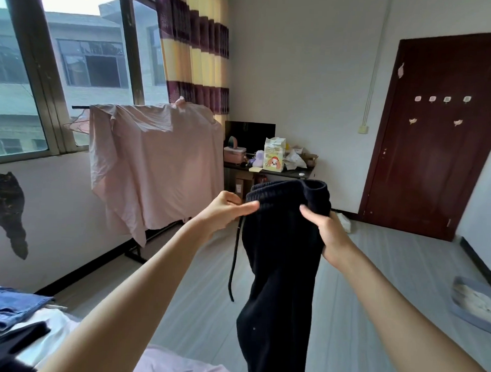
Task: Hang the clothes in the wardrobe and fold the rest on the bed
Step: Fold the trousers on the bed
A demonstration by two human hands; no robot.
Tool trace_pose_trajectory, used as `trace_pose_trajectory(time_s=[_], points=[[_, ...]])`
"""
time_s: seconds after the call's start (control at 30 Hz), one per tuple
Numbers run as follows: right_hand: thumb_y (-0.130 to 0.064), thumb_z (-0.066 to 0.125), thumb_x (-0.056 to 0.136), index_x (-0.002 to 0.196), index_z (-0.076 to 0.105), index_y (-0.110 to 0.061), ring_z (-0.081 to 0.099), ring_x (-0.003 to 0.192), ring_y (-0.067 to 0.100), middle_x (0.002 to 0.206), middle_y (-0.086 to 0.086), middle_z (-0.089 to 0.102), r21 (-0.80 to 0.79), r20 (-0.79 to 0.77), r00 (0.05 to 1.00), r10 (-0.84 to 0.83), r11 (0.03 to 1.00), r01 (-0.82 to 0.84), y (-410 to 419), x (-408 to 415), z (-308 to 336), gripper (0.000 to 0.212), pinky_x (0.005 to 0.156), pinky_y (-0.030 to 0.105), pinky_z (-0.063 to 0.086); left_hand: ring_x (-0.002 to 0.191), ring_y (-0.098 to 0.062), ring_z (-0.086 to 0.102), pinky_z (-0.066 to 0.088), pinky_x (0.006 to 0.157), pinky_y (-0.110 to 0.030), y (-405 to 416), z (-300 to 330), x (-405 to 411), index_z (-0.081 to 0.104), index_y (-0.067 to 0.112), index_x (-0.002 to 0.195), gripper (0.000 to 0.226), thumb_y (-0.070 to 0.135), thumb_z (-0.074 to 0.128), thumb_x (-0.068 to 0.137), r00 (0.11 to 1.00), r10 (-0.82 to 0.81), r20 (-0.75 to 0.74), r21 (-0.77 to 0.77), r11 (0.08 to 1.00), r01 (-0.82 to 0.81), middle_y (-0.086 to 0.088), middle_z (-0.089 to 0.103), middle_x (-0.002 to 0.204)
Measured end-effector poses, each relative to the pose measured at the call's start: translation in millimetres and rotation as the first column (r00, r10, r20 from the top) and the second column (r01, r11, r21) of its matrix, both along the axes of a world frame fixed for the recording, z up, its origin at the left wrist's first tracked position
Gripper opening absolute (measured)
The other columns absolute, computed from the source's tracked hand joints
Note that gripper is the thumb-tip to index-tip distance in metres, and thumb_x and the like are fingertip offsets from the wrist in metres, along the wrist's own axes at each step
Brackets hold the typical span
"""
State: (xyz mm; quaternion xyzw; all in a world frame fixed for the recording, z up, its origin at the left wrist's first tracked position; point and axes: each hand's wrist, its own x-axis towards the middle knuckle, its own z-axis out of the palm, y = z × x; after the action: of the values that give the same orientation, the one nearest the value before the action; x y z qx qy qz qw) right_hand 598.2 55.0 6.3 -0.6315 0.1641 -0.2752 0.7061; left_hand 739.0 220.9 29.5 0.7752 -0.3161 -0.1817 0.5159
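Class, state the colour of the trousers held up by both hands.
Black trousers, with a dangling black drawstring; the head view shows them, held at the waistband by the left hand and right hand.

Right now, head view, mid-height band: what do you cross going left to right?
Window → pink sheet over the drying rack → left hand → black trousers, gripped at the waistband by both hands → right hand → dark red door.

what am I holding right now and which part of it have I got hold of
Black trousers, held up by the waistband: the left hand pinches one side, the right hand grips the other. The legs and drawstring hang free.
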Motion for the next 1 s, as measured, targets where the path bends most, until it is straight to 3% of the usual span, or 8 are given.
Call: trace_pose_trajectory(time_s=[0.07,0.17,0.33,0.43,0.57,0.7,0.87,1.0], points=[[-0.021,0.063,0.087,0.1,0.07,-0.018,0.068,0.093,0.023,0.096,0.004,0.073,0.003,-0.003,0.998,0.056,0.998,-0.056,-17,9,6,0.016,0.084,0.037,0.051,0.108,-0.017,0.054,0.044,0.087,-0.032,-12,-11,8,0.039,0.018,0.132,0.072,0.049,0.069,0.074,0.975,-0.116,-0.19,-0.014,0.993,0.115,0.002,0.052,0.124],[-0.023,0.063,0.087,0.103,0.069,-0.016,0.068,0.094,0.023,0.095,0.003,0.073,-0.107,-0.061,0.997,0.051,0.993,-0.057,-46,30,18,0.018,0.086,0.037,0.051,0.109,-0.022,0.062,0.044,0.101,-0.04,-44,-4,21,0.055,0.01,0.124,0.066,0.034,0.077,0.067,0.908,-0.278,-0.315,-0.154,0.958,0.24,-0.004,0.065,0.118],[-0.023,0.059,0.091,0.092,0.063,-0.011,0.06,0.079,0.025,0.082,0.006,0.063,-0.315,-0.053,0.984,-0.17,0.938,0.145,-97,67,60,0.012,0.072,0.031,0.048,0.093,-0.014,0.064,0.051,0.081,-0.025,-118,40,48,0.061,0.014,0.114,0.042,0.01,0.076,0.075,0.999,-0.007,-0.037,-0.274,0.962,-0.003,-0.004,0.068,0.11],[-0.018,0.054,0.094,0.08,0.056,-0.022,0.052,0.064,0.01,0.069,-0.006,0.056,-0.432,0.077,0.974,-0.213,0.873,0.225,-113,83,98,0.015,0.057,0.019,0.041,0.105,-0.019,0.061,0.049,0.092,-0.031,-143,80,59,0.058,0.015,0.118,0.046,0.012,0.076,0.076,0.986,0.112,0.127,-0.367,0.929,-0.058,-0.005,0.064,0.117],[-0.009,0.049,0.095,0.107,0.055,-0.019,0.055,0.087,0.007,0.096,-0.006,0.06,-0.546,0.239,0.953,-0.186,0.786,0.29,-112,97,147,0.017,0.081,0.021,0.042,0.108,-0.023,0.059,0.048,0.096,-0.042,-147,134,74,0.059,0.017,0.118,0.046,0.026,0.076,0.076,0.907,0.307,0.29,-0.405,0.898,-0.174,-0.004,0.065,0.115],[-0.005,0.05,0.094,0.12,0.053,-0.014,0.055,0.099,0.009,0.111,0.001,0.06,-0.524,0.39,0.916,-0.095,0.795,0.306,-86,97,182,0.027,0.086,0.015,0.044,0.101,-0.018,0.058,0.048,0.092,-0.036,-122,177,74,0.061,0.018,0.114,0.042,0.03,0.076,0.076,0.813,0.385,0.436,-0.487,0.861,-0.147,-0.003,0.066,0.11],[-0.004,0.054,0.092,0.106,0.052,-0.029,0.055,0.084,-0.018,0.097,-0.017,0.058,-0.594,0.408,0.911,0.061,0.776,0.214,-22,81,182,0.029,0.071,-0.003,0.038,0.097,-0.015,0.062,0.049,0.088,-0.029,-41,174,63,0.061,0.021,0.104,0.032,0.021,0.077,0.075,0.859,0.327,0.394,-0.513,0.854,-0.09,0.006,0.064,0.095],[0.004,0.055,0.089,0.1,0.05,-0.032,0.054,0.082,-0.021,0.089,-0.024,0.059,-0.669,0.345,0.919,0.189,0.737,0.099,53,65,136,0.038,0.075,0.0,0.038,0.074,0.011,0.06,0.05,0.068,-0.008,44,125,47,0.062,0.019,0.103,0.033,0.012,0.077,0.074,0.89,0.333,0.311,-0.526,0.84,-0.13,0.015,0.064,0.086]])
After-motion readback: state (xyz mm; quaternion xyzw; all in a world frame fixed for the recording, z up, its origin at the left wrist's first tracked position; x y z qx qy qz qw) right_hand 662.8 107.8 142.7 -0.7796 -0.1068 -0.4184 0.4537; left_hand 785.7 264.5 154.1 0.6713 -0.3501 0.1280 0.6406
